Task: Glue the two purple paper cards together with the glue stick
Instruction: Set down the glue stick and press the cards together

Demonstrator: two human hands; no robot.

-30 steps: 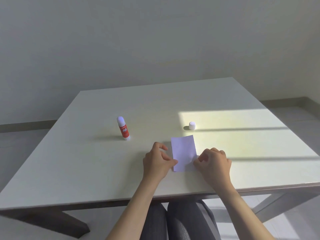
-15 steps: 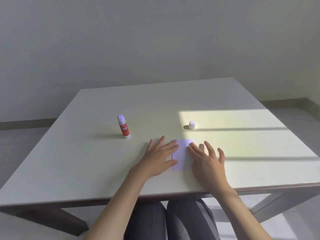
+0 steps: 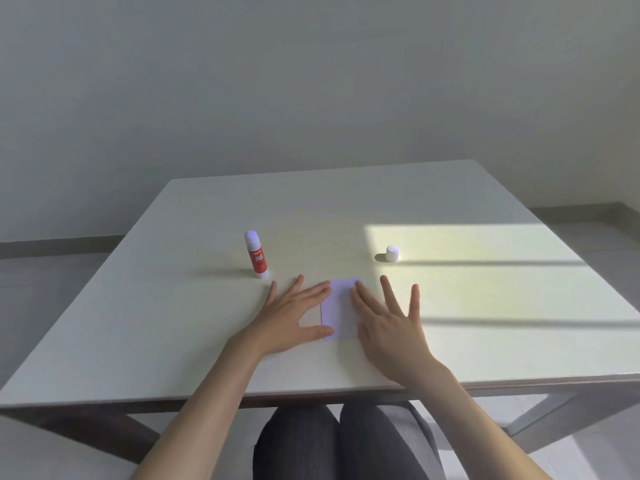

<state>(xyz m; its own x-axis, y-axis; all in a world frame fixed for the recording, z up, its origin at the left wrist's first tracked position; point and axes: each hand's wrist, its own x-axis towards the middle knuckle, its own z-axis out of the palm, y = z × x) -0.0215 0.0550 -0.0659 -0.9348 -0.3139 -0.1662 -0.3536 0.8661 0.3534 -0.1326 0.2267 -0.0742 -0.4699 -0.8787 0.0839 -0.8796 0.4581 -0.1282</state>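
Purple paper (image 3: pixel 341 308) lies flat near the table's (image 3: pixel 173 306) front edge; I see one rectangle and cannot tell if two cards are stacked. My left hand (image 3: pixel 294 317) and right hand (image 3: pixel 388 327) press flat on its sides, fingers spread, gripping nothing. One glue stick (image 3: pixel 255 253) stands upright to the left, one white cap (image 3: pixel 392 253) to the right.

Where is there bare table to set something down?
The table is bare behind the glue stick and cap, plus both outer sides. Crowded: near centre, where left hand and right hand press the purple card.
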